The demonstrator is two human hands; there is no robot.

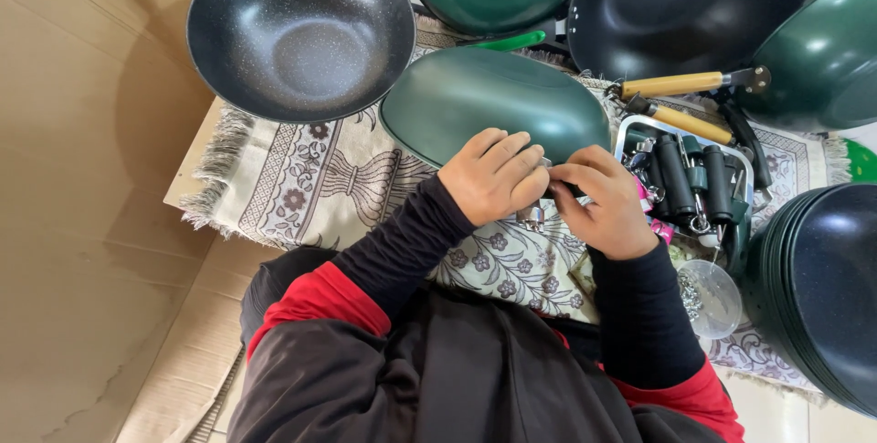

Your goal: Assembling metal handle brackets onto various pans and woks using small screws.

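Observation:
A green wok [493, 100] lies upside down on the patterned cloth [301, 178] in front of me. Both hands meet at its near rim. My left hand [493, 176] is curled shut, and a small shiny metal fitting [532, 216] sticks out beneath its fingers. My right hand [605, 204] pinches at the rim right beside it, fingertips touching those of the left hand. What lies between the fingertips is hidden. Black sleeves with red cuffs cover both forearms.
A black speckled wok [301, 32] sits at the upper left. Other green and black woks [685, 5] crowd the top and right, beside a stack of dark pans [822, 288]. A metal tray of black handles [685, 178], wooden handles [671, 85], a clear tub of screws [713, 299] and cardboard [82, 178] surround me.

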